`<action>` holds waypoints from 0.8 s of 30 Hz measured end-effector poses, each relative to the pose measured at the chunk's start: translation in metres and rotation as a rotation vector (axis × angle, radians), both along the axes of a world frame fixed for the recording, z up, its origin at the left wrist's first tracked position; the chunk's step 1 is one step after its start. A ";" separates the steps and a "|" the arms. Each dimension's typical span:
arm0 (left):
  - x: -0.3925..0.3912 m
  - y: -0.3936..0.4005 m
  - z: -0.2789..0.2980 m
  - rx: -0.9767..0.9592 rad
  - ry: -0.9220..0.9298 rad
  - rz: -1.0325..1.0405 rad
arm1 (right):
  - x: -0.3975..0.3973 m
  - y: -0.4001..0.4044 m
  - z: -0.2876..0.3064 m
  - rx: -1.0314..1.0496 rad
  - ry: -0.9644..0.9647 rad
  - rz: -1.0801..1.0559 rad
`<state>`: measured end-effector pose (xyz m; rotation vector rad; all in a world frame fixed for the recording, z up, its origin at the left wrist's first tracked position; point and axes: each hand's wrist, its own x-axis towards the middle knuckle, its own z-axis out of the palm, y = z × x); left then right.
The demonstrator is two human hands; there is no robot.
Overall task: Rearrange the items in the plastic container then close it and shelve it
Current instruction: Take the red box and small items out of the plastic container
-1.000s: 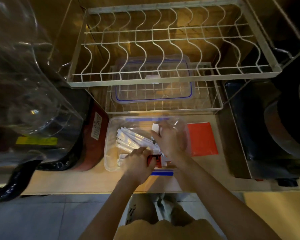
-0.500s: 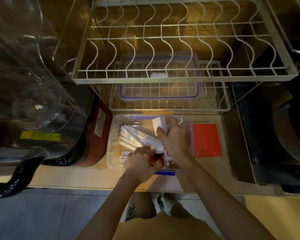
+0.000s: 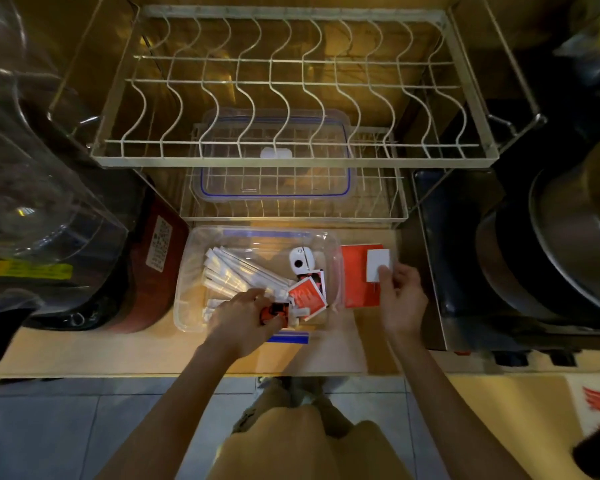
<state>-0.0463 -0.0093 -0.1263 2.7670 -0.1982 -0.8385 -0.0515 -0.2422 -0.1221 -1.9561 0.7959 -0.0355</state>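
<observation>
The right hand (image 3: 400,296) has lifted a white card (image 3: 377,265) clear of the container (image 3: 334,251), pinching it, while the left hand (image 3: 245,315) stays clamped on a red packet (image 3: 274,311) inside—sorting continues.

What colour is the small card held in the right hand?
White, seen in the head view: small rectangular card in the right hand.

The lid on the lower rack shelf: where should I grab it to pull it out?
Take the clear lid by its near long edge, reaching from the front under the upper rack. It lies flat on the wire shelf, and that blue-lined edge faces you; the upper rack probably blocks a grab from above.
</observation>
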 end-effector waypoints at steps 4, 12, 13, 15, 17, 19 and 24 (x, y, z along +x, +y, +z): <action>0.000 -0.003 0.000 0.003 0.007 -0.009 | 0.004 -0.001 -0.011 -0.188 0.055 0.053; -0.001 -0.001 -0.002 -0.137 0.005 0.069 | 0.013 0.015 0.015 -0.336 -0.112 -0.031; 0.000 -0.001 -0.002 -0.197 0.007 0.117 | 0.011 0.024 0.023 -0.307 -0.158 0.003; 0.004 0.002 -0.003 -0.317 0.028 0.243 | 0.006 0.042 0.036 -0.209 -0.157 0.164; 0.011 0.005 -0.004 -0.379 0.052 0.334 | 0.006 0.058 0.039 -0.110 -0.083 0.386; 0.017 0.008 -0.005 -0.375 0.057 0.337 | 0.011 0.073 0.025 -0.024 0.028 0.490; 0.030 0.013 -0.016 -0.215 -0.113 0.098 | 0.020 0.105 -0.022 -0.009 0.285 0.373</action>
